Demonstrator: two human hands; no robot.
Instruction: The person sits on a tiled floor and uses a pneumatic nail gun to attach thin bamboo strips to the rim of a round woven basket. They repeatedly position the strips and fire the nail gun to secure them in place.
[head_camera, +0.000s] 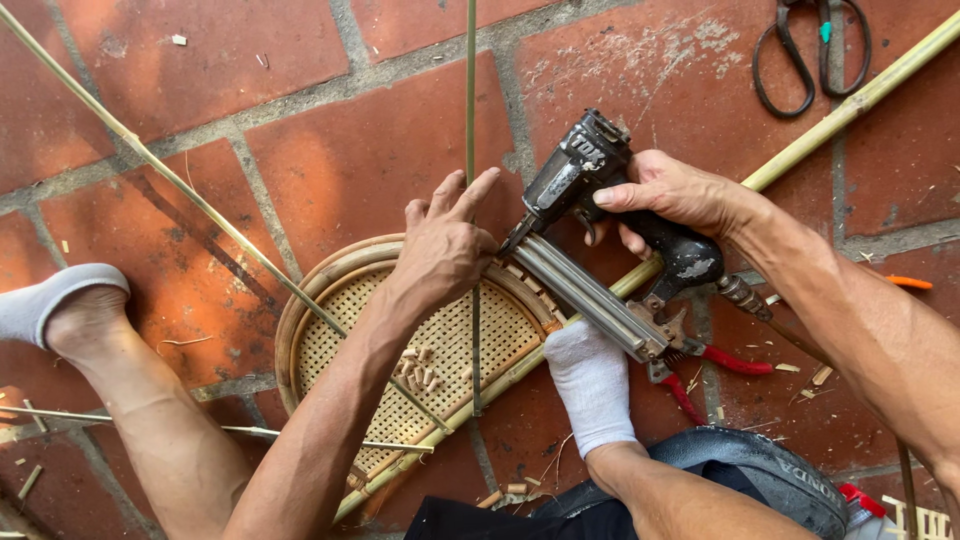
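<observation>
My right hand (668, 196) grips a black and silver nail gun (590, 240) by its handle, nose pointing at the rim of a woven rattan piece (345, 330) with a curved cane frame. My left hand (447, 240) presses flat on the upper right part of that piece, fingers spread around a thin bamboo strip (471, 90) that runs straight up the picture. The gun's nose sits just right of my left hand's fingers. A few short cane offcuts (420, 367) lie on the weave.
Red brick floor (360, 150). My socked feet: left (45, 300), right (592, 385) on the frame's edge. A thick bamboo pole (860, 98) slants upper right. Black scissors (810, 50) lie at top right, red-handled pliers (715, 362) under the gun. A long thin strip (190, 195) crosses diagonally.
</observation>
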